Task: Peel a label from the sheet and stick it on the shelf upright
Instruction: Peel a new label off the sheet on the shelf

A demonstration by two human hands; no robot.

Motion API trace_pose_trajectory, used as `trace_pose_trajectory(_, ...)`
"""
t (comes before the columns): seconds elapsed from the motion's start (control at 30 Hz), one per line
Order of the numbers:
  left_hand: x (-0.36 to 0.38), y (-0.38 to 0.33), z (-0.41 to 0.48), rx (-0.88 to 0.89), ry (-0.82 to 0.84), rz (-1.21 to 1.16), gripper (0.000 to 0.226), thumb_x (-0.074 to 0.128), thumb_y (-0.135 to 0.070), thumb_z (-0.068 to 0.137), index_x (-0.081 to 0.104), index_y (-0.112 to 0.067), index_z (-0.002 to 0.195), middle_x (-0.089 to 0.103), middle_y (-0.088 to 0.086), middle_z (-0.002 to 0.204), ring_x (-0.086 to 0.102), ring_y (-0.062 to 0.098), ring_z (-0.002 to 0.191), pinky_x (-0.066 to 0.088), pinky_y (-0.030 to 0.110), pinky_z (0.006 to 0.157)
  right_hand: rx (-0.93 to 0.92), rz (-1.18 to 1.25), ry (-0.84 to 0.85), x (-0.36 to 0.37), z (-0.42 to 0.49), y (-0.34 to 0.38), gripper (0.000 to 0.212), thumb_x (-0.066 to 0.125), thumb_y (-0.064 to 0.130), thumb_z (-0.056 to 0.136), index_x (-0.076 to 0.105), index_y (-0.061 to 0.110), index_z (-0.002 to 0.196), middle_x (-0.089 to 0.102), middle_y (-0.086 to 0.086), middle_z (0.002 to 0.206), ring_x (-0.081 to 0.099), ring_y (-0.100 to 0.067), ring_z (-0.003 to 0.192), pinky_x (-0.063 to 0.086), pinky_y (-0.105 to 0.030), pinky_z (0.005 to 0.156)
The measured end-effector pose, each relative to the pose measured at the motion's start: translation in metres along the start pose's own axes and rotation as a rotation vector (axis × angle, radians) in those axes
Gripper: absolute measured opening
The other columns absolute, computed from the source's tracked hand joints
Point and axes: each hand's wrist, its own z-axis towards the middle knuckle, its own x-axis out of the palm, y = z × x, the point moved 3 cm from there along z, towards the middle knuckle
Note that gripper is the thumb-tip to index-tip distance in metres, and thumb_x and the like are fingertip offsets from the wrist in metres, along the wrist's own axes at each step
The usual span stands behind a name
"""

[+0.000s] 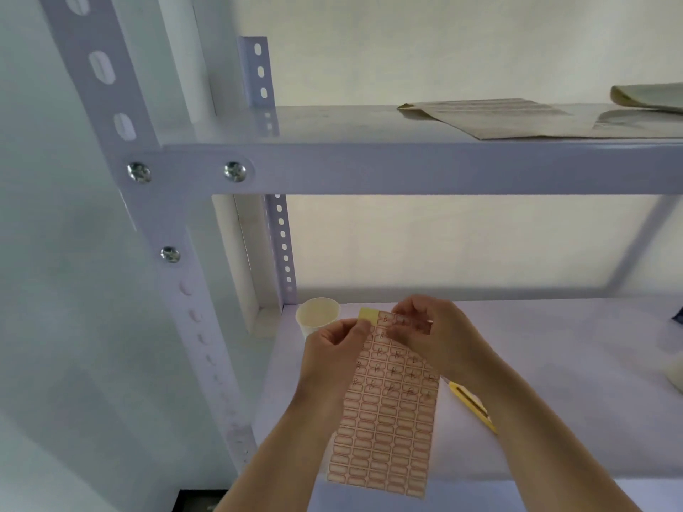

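Observation:
A long label sheet [386, 426] with rows of red-bordered labels hangs over the lower shelf, some upper labels marked with handwriting. My left hand [332, 345] pinches its top left edge, beside a bare yellow patch of backing [368, 315]. My right hand [425, 327] is at the sheet's top row, fingertips closed on a label there; whether the label has lifted off I cannot tell. The white slotted shelf upright [162, 230] stands to the left, bolted to the upper shelf beam [443, 171].
A white paper cup [317, 316] stands at the back left of the lower shelf [554, 400]. A yellow utility knife [473, 404] lies right of the sheet. Flat paper bags [517, 118] rest on the upper shelf. A rear upright [282, 249] stands behind the cup.

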Motion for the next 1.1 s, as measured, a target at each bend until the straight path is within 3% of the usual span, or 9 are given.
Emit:
trace_pose_trajectory(0.1,0.001,-0.013,-0.008,0.038,0.035,-0.061,0.020,0.063,-0.020,0.097,0.079,-0.012,0.087,0.078,0.018,0.091,0.075,0.033,0.078,0.062,0.048,0.078,-0.151,-0.245,-0.347,-0.005,-0.016,0.019,0.026,0.080,0.038,0.078,0.069,0.033,0.101,0.060,0.016,0.107,0.050,-0.007,0.106,0.036,-0.034,0.096)
trace_pose_trajectory(0.2,0.001,-0.023,-0.017,0.085,0.080,-0.144,0.021,0.060,-0.013,0.097,0.077,-0.009,0.085,0.076,0.015,0.083,0.074,0.026,0.071,0.062,0.037,0.065,-0.283,-0.298,-0.505,-0.004,-0.030,0.034,0.015,0.080,0.031,0.079,0.073,0.025,0.091,0.065,0.009,0.094,0.054,-0.010,0.089,0.043,-0.032,0.084)
trace_pose_trajectory(0.33,0.005,-0.028,-0.026,0.129,0.134,-0.194,0.026,0.055,-0.003,0.096,0.076,-0.009,0.082,0.073,0.009,0.072,0.071,0.018,0.062,0.057,0.029,0.054,-0.326,-0.178,-0.520,0.000,-0.043,0.045,0.003,0.076,0.020,0.084,0.075,0.019,0.087,0.071,0.008,0.085,0.063,-0.008,0.072,0.051,-0.022,0.066)
trace_pose_trajectory(0.43,0.009,-0.029,-0.030,0.160,0.171,-0.210,0.024,0.056,-0.007,0.097,0.077,-0.008,0.084,0.072,0.010,0.074,0.069,0.020,0.068,0.056,0.030,0.060,-0.302,-0.142,-0.562,0.003,-0.051,0.049,0.004,0.076,0.015,0.083,0.075,0.019,0.083,0.071,0.008,0.079,0.058,-0.002,0.062,0.045,-0.008,0.061)
trace_pose_trajectory(0.5,0.010,-0.029,-0.032,0.173,0.182,-0.228,0.021,0.059,-0.014,0.096,0.076,-0.004,0.090,0.072,0.014,0.080,0.070,0.025,0.073,0.057,0.035,0.066,-0.289,-0.106,-0.574,0.003,-0.055,0.053,0.006,0.076,0.014,0.083,0.075,0.018,0.081,0.072,0.008,0.076,0.058,0.000,0.060,0.044,-0.006,0.061)
trace_pose_trajectory(0.73,0.009,-0.027,-0.031,0.180,0.186,-0.277,0.025,0.055,-0.012,0.098,0.076,-0.001,0.094,0.071,0.024,0.091,0.067,0.038,0.089,0.054,0.046,0.081,-0.134,0.088,-0.556,0.006,-0.064,0.060,0.005,0.074,0.019,0.083,0.077,0.023,0.082,0.073,0.014,0.076,0.069,-0.005,0.072,0.055,-0.017,0.066)
trace_pose_trajectory(0.87,0.007,-0.024,-0.028,0.186,0.190,-0.288,0.029,0.052,-0.013,0.099,0.072,0.007,0.104,0.065,0.042,0.109,0.062,0.057,0.103,0.050,0.059,0.095,-0.085,0.112,-0.539,0.005,-0.064,0.062,0.003,0.074,0.026,0.083,0.076,0.026,0.081,0.073,0.016,0.074,0.070,-0.003,0.073,0.055,-0.018,0.067)
trace_pose_trajectory(1.0,0.008,-0.023,-0.027,0.182,0.200,-0.309,0.028,0.055,-0.014,0.096,0.072,0.008,0.102,0.063,0.044,0.111,0.064,0.048,0.098,0.050,0.058,0.094,-0.057,0.144,-0.531,0.004,-0.064,0.063,0.006,0.073,0.027,0.082,0.075,0.026,0.077,0.073,0.015,0.070,0.070,-0.004,0.070,0.057,-0.024,0.067)
trace_pose_trajectory(1.1,0.007,-0.021,-0.025,0.179,0.212,-0.316,0.027,0.060,-0.018,0.091,0.075,0.003,0.098,0.067,0.034,0.102,0.063,0.044,0.095,0.050,0.054,0.089,-0.042,0.173,-0.528,0.004,-0.064,0.064,0.008,0.072,0.028,0.082,0.074,0.025,0.075,0.072,0.014,0.067,0.069,-0.004,0.068,0.057,-0.024,0.065)
